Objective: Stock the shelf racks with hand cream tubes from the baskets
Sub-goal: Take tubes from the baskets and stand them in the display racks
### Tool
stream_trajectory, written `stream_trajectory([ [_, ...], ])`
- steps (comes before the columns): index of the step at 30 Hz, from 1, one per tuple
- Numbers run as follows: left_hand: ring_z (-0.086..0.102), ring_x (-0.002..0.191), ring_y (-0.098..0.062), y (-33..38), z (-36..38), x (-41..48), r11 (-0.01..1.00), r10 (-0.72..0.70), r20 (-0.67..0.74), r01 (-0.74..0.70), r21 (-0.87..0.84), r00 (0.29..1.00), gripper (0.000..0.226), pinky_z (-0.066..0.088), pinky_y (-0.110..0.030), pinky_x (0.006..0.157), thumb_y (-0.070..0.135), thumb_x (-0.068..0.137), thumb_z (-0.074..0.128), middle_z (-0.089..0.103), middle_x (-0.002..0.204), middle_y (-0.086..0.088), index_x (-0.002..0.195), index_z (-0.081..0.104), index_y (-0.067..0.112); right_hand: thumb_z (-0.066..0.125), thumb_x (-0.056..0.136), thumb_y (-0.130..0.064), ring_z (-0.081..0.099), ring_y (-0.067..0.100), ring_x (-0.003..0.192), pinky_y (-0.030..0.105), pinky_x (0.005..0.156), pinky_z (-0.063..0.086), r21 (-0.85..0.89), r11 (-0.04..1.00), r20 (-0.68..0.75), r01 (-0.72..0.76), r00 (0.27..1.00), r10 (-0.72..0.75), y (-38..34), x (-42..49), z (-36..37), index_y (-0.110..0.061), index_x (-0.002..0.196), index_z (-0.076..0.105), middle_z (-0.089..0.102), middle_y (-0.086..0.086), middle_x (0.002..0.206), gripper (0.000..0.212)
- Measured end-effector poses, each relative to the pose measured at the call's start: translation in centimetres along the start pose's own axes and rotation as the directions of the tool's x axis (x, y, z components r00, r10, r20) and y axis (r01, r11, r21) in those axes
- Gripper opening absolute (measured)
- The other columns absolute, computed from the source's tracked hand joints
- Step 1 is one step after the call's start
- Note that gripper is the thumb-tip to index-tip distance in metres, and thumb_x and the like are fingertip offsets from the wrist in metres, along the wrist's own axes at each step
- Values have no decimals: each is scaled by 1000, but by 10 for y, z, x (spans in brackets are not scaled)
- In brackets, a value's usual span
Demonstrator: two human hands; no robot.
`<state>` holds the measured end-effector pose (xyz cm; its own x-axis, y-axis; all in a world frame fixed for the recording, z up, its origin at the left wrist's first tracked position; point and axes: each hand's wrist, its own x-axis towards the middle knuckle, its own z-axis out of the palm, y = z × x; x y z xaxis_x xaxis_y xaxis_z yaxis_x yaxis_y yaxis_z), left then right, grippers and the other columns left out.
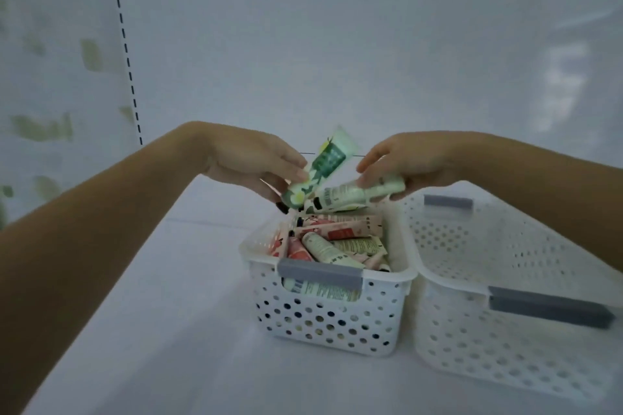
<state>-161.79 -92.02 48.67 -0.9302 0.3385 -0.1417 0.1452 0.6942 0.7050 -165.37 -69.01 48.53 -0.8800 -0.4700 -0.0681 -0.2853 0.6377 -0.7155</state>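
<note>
Now both hands hover over the smaller basket (pixel 328 310), left hand (pixel 251 162) pinching a steeply tilted green tube (pixel 323 167), right hand (pixel 404 163) gripping a near-level pale tube (pixel 354 194).

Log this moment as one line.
left hand: holds green tube | right hand: holds pale tube | both above small basket

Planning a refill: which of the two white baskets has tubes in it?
The smaller basket, left of the larger basket: pink and cream tubes lie in it; the larger shows none.
</note>
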Motion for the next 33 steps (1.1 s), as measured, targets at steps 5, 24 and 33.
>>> stream_trajectory([
  [5, 69, 68, -13, 1, 7, 16, 919, 37, -211, -116, -377, 977, 23, 56, -25, 60, 19, 99, 36, 64, 87, -7, 102, 56, 7, 71, 74, -20, 61, 12, 78, 18, 56, 51, 422, 905, -186, 47, 982, 35, 13, -4, -22, -13, 85, 61, 69, 3, 79, 17],
  [24, 61, 68, -13, 140, 118, 82, 865, 155, -347, -297, -405, 925, 11, 54, -26, 69, 16, 94, 50, 67, 85, -1, 84, 56, 15, 36, 100, -28, 54, 13, 45, 20, 45, 49, 829, 507, -307, 234, 949, 64, 96, -83, -96, -4, 112, 44, 65, 14, 92, 28],
  [33, 57, 63, -21, 215, 192, 105, 843, 105, -343, -267, -468, 933, 7, 59, -28, 58, 5, 92, 51, 53, 84, -11, 87, 55, 2, 54, 92, -34, 49, 7, 42, 16, 39, 44, 822, 528, -276, 212, 960, 44, 172, -134, -136, -2, 94, 54, 57, 4, 71, 33],
])
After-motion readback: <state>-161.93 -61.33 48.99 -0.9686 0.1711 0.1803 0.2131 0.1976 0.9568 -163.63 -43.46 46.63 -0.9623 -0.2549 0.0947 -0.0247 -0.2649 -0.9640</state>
